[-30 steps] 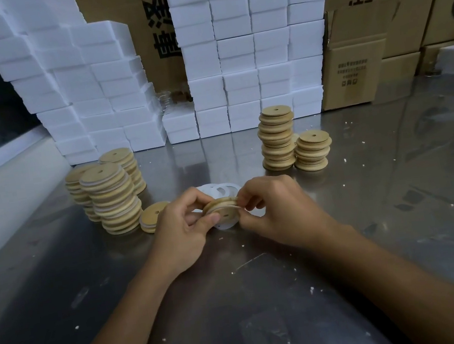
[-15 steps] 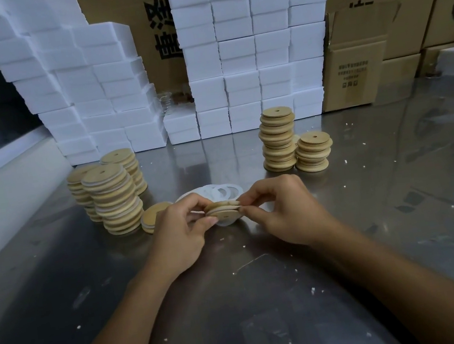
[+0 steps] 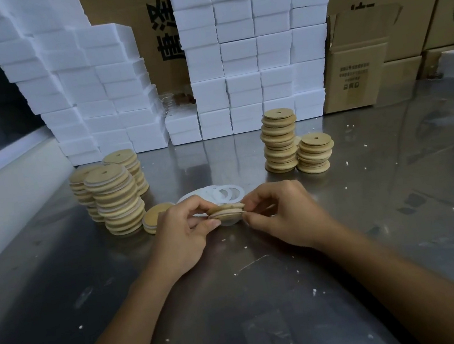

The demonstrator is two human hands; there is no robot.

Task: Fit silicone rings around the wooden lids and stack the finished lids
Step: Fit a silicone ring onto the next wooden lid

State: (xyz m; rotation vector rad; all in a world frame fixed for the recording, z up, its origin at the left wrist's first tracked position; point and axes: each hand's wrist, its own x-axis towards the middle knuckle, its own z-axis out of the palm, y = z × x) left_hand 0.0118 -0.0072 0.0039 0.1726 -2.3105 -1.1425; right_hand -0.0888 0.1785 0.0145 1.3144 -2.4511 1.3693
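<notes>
A round wooden lid (image 3: 227,212) is held flat, edge-on to me, just above the steel table. My left hand (image 3: 182,237) pinches its left rim and my right hand (image 3: 282,216) pinches its right rim. A pale silicone ring shows along the lid's groove and underside. Loose white silicone rings (image 3: 223,193) lie on the table right behind the lid. Stacks of lids with rings (image 3: 116,200) stand at the left, with a short stack (image 3: 156,217) beside my left hand. Two stacks of bare wooden lids (image 3: 280,140) stand at the back right.
White foam blocks (image 3: 240,52) are piled along the back wall, with cardboard boxes (image 3: 358,75) behind and to the right. A white ledge (image 3: 1,190) runs along the left. Foam crumbs dot the steel table (image 3: 268,298).
The lid was tilted with its face toward me; both hands have turned it flat and edge-on. My hands stay in nearly the same place.
</notes>
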